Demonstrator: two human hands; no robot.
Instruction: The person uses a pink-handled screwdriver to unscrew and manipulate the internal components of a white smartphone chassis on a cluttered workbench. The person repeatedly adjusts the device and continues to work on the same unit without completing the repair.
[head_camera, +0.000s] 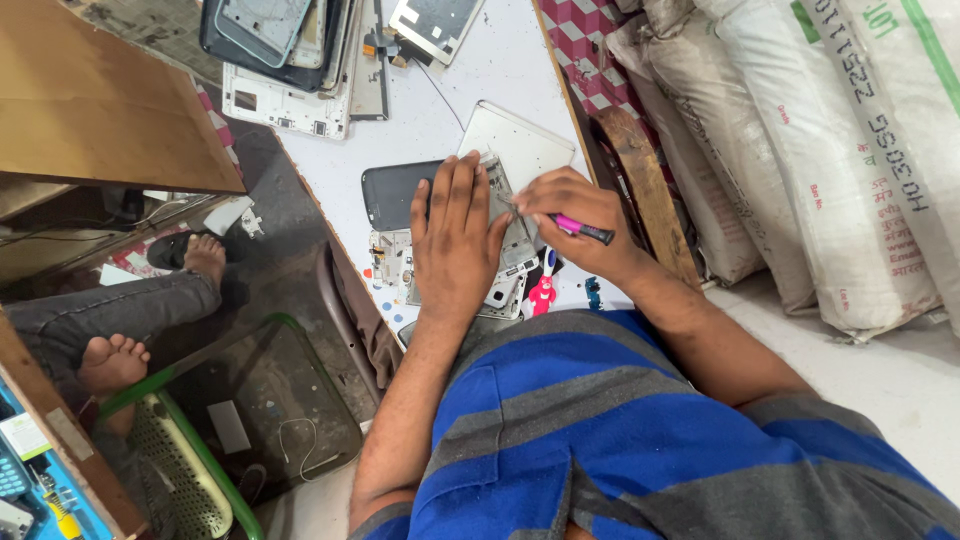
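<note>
The person's blue and grey striped shirt (600, 440) fills the near edge of the view, both forearms reaching out over a white worktable (500, 70). The left hand (455, 235) lies flat, fingers together and palm down, pressing on an opened silver phone frame (512, 245) that rests on the table just in front of the body. The right hand (575, 210) is closed in a pinch around a slim pink-handled screwdriver with a black end (580, 229), its tip meeting the frame beside the left fingertips. A dark grey phone back cover (390, 192) sticks out from under the left hand, and a white rectangular panel (520, 140) lies just beyond it. A small red and white tool (543, 290) sits near the right wrist. Farther off, a heap of loose phone frames and screens (300, 50) crowds the table's far end, and pale woven sacks (800, 150) lean to the right.
</note>
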